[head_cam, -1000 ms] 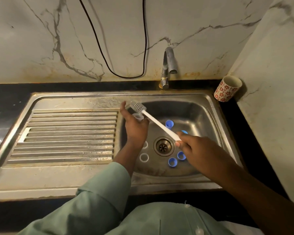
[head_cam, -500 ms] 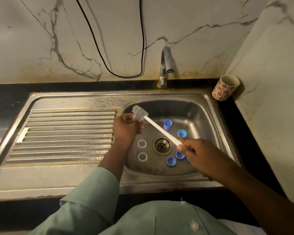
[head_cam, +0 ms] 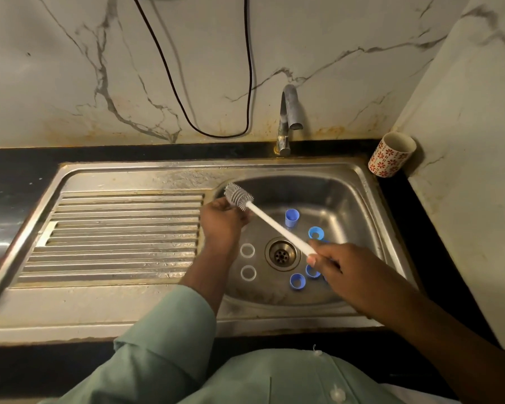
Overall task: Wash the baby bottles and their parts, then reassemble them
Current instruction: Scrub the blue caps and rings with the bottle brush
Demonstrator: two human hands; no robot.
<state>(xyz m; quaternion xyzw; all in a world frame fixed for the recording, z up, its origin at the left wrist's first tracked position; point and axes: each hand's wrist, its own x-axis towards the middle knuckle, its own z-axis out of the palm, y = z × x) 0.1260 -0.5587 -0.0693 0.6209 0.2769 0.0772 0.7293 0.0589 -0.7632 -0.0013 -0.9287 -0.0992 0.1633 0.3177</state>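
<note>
My left hand (head_cam: 220,221) is curled over the left rim of the sink basin (head_cam: 347,199), gripping a small clear bottle part that its fingers mostly hide. My right hand (head_cam: 337,265) holds the white handle of a bottle brush (head_cam: 274,224). The brush's grey bristle head lies against the top of my left hand. On the basin floor lie a blue cap (head_cam: 291,217), several blue rings (head_cam: 297,281) and two white rings (head_cam: 247,250) around the drain (head_cam: 281,253).
A ribbed steel drainboard (head_cam: 114,237) stretches to the left of the basin. The tap (head_cam: 287,118) stands behind it, with no water running. A red-patterned cup (head_cam: 391,154) lies tipped in the back right corner. A black cable (head_cam: 216,135) hangs on the marble wall.
My left hand has pulled left and toward me, curling tighter on the clear part. The brush head followed it to the basin's left rim. My right hand has barely shifted.
</note>
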